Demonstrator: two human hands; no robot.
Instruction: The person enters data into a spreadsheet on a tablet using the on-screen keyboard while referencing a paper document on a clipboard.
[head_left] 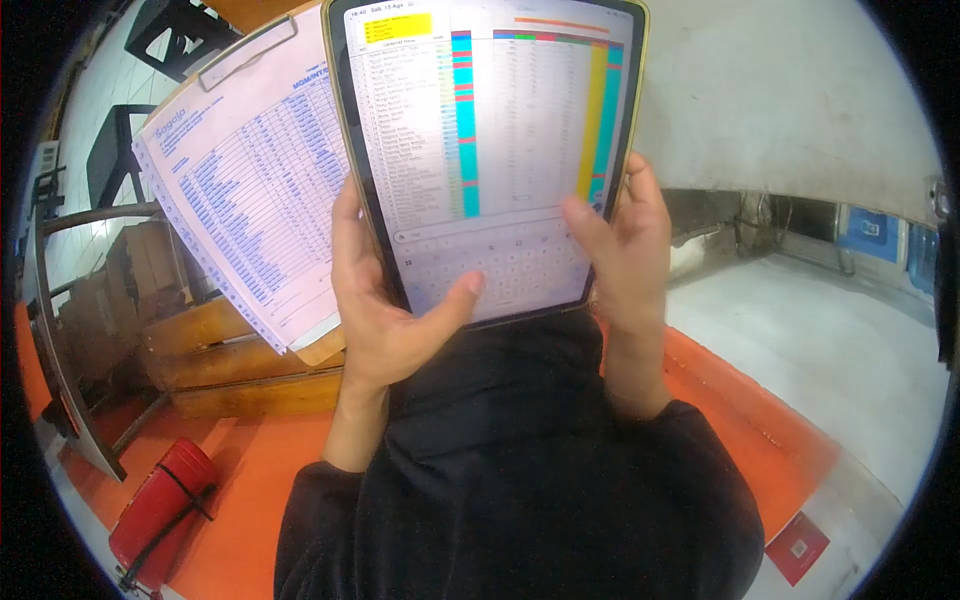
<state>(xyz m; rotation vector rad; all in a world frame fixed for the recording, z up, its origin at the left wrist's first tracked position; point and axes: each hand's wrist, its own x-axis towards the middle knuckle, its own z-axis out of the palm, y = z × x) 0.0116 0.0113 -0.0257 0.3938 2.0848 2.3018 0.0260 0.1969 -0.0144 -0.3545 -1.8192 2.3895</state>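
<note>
A tablet (530, 130) in a pale yellow-edged case is held upright between both hands. Its screen has a spreadsheet with coloured columns, and an on-screen keyboard fills the lower part. My left hand (385, 300) grips the lower left edge, its thumb lying over the keyboard. My right hand (632, 245) wraps the right edge, with the thumb over the screen near the sheet's lower right. Behind the tablet, to the left, a clipboard (247, 55) carries a printed sheet (250, 190) with a table of blue text. The tablet covers the sheet's right part.
A wooden bench-like piece (250, 355) stands below the clipboard. On the orange floor at lower left lies a red cylinder (165, 510) with a black strap. Black stools (115, 165) are at upper left. A white surface (770, 340) extends right, with a red card (797, 548) below.
</note>
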